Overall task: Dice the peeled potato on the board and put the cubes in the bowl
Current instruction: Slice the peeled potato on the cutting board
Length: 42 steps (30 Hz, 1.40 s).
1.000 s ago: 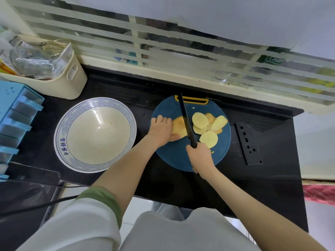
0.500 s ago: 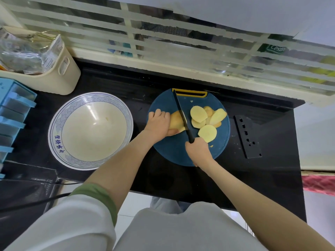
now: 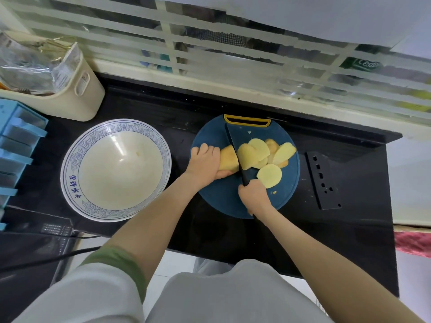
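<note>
Left hand (image 3: 205, 163) clamps the potato stub (image 3: 227, 159) on the cutting board (image 3: 219, 197). Right hand (image 3: 255, 198) grips the knife (image 3: 233, 143), blade just beside that holding hand, so one slip could nick it. Slices (image 3: 269, 176) crowd the blade; bowl (image 3: 116, 169) sits left.

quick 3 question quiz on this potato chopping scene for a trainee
1. Fill in: the left hand holds the uncut potato on the blue ___.
2. Which grips the knife: A left hand, B right hand?
3. True or false: the potato slices lie in the bowl.

Key: 1 board; 2 B; 3 false.
</note>
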Motion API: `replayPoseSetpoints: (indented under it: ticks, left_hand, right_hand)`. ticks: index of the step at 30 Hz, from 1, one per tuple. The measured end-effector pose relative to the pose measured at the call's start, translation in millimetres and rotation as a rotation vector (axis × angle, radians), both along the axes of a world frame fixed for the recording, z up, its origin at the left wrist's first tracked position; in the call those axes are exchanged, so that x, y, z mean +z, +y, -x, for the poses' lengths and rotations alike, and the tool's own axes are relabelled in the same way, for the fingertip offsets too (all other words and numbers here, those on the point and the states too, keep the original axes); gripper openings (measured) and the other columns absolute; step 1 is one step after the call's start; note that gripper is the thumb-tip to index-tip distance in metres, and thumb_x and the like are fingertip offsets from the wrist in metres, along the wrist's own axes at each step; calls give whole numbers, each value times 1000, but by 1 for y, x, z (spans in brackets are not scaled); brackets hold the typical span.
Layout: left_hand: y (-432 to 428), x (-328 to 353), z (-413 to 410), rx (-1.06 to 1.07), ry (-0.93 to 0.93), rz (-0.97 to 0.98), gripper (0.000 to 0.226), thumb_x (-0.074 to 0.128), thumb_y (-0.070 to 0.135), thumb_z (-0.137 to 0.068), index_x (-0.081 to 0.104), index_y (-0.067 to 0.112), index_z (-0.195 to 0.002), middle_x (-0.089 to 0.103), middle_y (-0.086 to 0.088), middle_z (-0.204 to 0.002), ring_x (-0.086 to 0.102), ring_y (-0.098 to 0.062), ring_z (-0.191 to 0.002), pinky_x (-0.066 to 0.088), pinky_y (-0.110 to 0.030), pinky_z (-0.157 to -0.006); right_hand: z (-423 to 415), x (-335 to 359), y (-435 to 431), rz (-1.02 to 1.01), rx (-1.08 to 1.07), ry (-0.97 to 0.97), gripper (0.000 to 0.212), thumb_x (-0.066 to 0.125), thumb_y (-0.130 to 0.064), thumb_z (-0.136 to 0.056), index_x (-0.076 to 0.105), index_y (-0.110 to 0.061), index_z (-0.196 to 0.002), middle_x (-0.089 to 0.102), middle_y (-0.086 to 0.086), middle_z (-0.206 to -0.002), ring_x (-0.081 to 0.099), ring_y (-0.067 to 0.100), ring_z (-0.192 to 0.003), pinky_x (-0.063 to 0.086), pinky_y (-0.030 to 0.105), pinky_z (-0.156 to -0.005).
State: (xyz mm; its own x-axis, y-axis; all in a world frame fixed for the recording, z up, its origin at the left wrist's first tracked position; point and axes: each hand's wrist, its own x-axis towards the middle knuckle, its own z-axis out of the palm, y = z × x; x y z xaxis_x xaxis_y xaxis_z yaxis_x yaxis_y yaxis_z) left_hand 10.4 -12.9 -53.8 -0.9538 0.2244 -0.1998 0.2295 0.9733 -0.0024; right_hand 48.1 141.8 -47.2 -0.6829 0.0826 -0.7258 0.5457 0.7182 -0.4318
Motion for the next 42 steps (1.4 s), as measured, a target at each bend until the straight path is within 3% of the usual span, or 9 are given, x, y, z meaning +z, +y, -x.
replayPoseSetpoints:
  ticks: [2,5,9,15,19,26,42]
  left_hand:
    - [-2,1,3,3,-41,-5,81,30,77,-75,52,9,-112,57,-4,-110,46,-25,-103,30,-37,-84]
    - [-3,3,4,24,-33,-11,73,40,74,-82,48,10,-116,54,-3,-117,42,-23,-108,28,-37,-87]
    - [-1,4,3,31,-62,-45,71,40,72,-85,47,10,-119,53,-4,-120,41,-23,-109,27,-37,-88]
    - [-7,10,-8,184,-212,-371,87,55,63,-83,23,12,-146,40,-7,-140,31,-26,-127,19,-41,-103]
    - [-9,10,-14,188,-153,-288,71,46,63,-89,32,17,-142,46,-3,-134,35,-24,-121,23,-40,-98]
    - [-9,14,-8,128,-146,-157,68,39,64,-91,36,16,-138,49,-3,-129,37,-24,-117,25,-39,-93]
    - [-9,8,-7,70,-138,-138,68,39,62,-92,38,8,-134,46,-8,-129,38,-26,-116,26,-39,-96]
  right_hand:
    - [1,3,3,33,-75,-2,24,43,-8,-93,34,-12,-71,29,0,-65,26,15,-53,24,23,-40]
    - [-2,13,10,72,-134,9,15,45,-11,-94,43,-6,-79,33,3,-64,32,16,-54,26,29,-48]
    - [-11,23,22,152,-209,38,25,45,-8,-93,37,-12,-69,33,3,-61,30,14,-52,25,29,-49]
    - [-11,46,15,229,-247,93,28,47,-13,-94,32,-16,-70,28,0,-60,25,13,-51,22,27,-49]
    - [-10,56,5,252,-238,103,27,46,-13,-92,31,-16,-70,27,1,-62,26,14,-51,21,27,-47]
    - [-15,60,-5,146,-95,132,30,47,-14,-94,34,-13,-67,32,1,-64,31,13,-53,27,26,-48]
    - [-11,57,-5,67,-32,165,30,47,-16,-95,38,-12,-67,38,2,-65,35,15,-55,30,26,-48]
